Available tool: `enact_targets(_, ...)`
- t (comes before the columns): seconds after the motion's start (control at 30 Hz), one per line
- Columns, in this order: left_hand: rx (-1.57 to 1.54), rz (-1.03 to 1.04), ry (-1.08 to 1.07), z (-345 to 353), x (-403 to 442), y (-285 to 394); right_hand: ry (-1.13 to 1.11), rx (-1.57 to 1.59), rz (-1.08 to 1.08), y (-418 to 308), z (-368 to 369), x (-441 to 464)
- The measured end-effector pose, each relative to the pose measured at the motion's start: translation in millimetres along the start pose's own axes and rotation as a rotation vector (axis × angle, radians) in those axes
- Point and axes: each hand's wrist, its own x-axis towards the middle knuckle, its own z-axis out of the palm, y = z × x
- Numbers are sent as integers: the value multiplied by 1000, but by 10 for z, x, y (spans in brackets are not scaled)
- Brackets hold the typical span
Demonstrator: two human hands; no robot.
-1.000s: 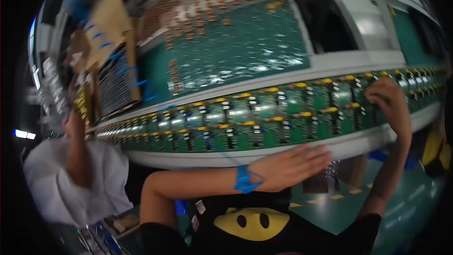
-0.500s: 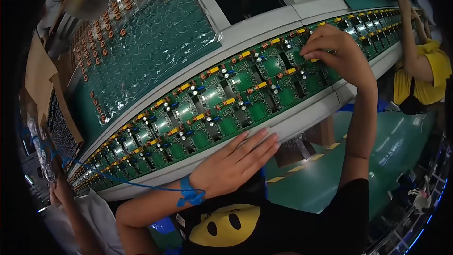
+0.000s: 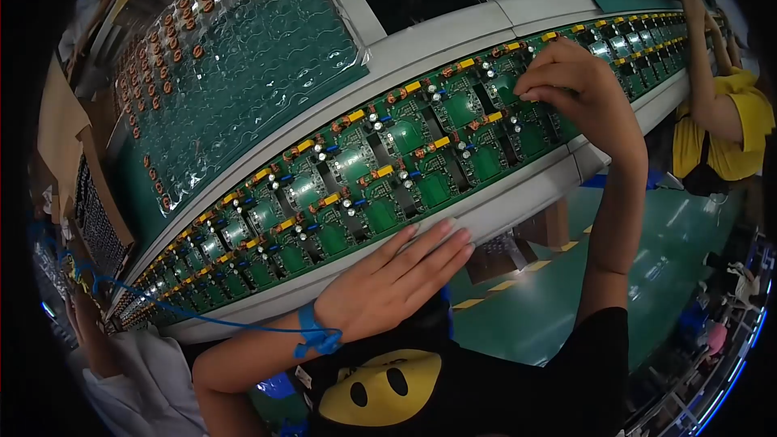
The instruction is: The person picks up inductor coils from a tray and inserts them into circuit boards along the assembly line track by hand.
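Note:
A long double row of green circuit boards (image 3: 433, 190) runs diagonally across the view, carrying yellow block parts, copper coils and silver capacitors. My right hand (image 3: 571, 85) is over the upper row, thumb and forefinger pinched together close to a board. Whatever the fingertips may hold is too small or hidden to make out. My left hand (image 3: 380, 283) lies flat with fingers stretched out on the near grey rail (image 3: 502, 214), beside the boards. It holds nothing. A blue wrist strap (image 3: 320, 332) with a cord circles my left wrist.
Copper coils (image 3: 166, 57) stand in rows on a plastic-covered green sheet (image 3: 267, 81) beyond the far rail. A cardboard box (image 3: 105, 186) of small dark parts is at left. A co-worker in yellow (image 3: 716, 129) reaches over the line at right; another person's grey sleeve (image 3: 150, 372) shows lower left.
The view has shifted slightly, and boards and coil sheet appear a little farther left. My right hand keeps its pinch in nearly the same place; my left hand still rests on the rail.

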Motion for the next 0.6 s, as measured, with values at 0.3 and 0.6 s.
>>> enact_targets(0.3,5,-7,5,-20,-5,8,31,-17,-8,-27,10,-32)
enact_targets(0.6,1,-14,13,-19,-2,9,45,11,0,-19,27,-37)
